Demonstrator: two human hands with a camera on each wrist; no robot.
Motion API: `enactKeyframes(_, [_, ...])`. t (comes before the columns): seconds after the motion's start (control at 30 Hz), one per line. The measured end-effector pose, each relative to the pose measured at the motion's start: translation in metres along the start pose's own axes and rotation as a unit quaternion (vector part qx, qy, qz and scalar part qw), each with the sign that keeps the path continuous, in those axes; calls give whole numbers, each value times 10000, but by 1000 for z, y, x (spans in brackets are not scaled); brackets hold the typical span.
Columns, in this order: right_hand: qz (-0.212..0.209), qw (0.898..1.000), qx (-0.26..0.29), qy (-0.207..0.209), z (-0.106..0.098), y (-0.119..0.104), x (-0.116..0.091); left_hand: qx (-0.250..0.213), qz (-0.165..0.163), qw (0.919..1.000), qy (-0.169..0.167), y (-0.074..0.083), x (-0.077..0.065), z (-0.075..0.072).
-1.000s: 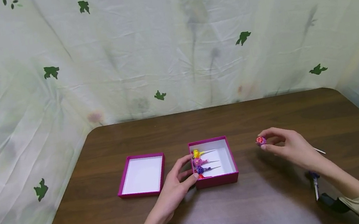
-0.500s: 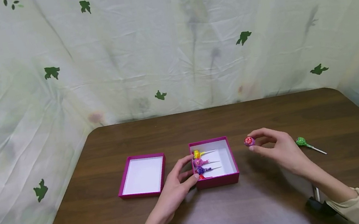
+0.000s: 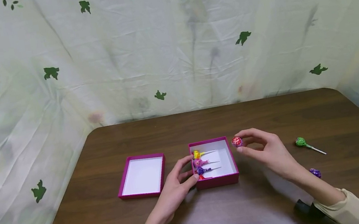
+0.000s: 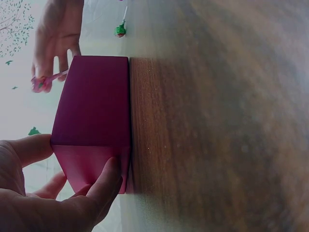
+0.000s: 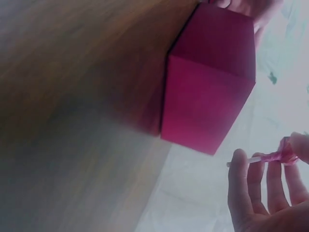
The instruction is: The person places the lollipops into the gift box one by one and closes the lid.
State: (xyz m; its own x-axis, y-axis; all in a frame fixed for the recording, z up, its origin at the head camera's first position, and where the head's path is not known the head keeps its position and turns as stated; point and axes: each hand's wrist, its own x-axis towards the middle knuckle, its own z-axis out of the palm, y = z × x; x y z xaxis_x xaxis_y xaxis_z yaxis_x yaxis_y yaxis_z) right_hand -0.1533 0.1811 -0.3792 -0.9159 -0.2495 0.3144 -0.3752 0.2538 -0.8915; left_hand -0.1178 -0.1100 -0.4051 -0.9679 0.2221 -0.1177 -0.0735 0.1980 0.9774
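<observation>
An open magenta box (image 3: 217, 181) with a white inside stands mid-table. My left hand (image 3: 176, 184) grips its left end, fingers and thumb spread over that wall in the left wrist view. Inside, side by side with heads to the left, lie a yellow lollipop (image 3: 197, 154), a pink lollipop (image 3: 199, 162), a purple lollipop (image 3: 200, 170) and a red one partly hidden by the front wall. Just off the box's right rim, my right hand (image 3: 269, 151) pinches a red-and-pink lollipop (image 3: 236, 141) by its head; the white stick (image 5: 253, 160) runs back across the fingers.
Left of the box lies its magenta lid (image 3: 142, 175), white inside facing up. A green lollipop (image 3: 300, 142) rests on the brown table (image 3: 155, 135) at the right. Nearer, another purple lollipop (image 3: 315, 173) is partly covered by my right forearm. A pale curtain (image 3: 169, 43) hangs behind.
My right hand has moved left with the red-and-pink lollipop, from well right of the box to its right rim. The green lollipop has come out from behind the arm. My left hand stays put.
</observation>
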Motion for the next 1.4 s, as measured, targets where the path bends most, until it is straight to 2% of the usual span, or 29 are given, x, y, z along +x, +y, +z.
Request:
enactKeyframes(0.27, [-125,9998,-39,-172,12,-10,10,14,-1,10000,10,0,1,0])
enactKeyframes(0.5, [-363,9978,218,-502,24,-20,21,16,-37,10000,25,0,1,-1])
enactKeyframes(0.7, [-258,9977,162,-598,36,-18,27,4,-39,10000,9,0,1,-1])
enactKeyframes(0.87, [-172,9971,-136,-722,44,-11,31,-30,-38,10000,-27,0,1,-1])
enactKeyframes(1.07, [-265,9936,-705,-845,51,-7,39,-46,-70,10000,-49,1,1,-1])
enactKeyframes(1.2, [-393,9860,-1215,-1069,52,-7,46,-55,-44,10000,-43,2,1,-2])
enactKeyframes(1.4, [-627,9693,-1832,-1517,52,3,55,-72,-10,9999,-74,1,1,-1])
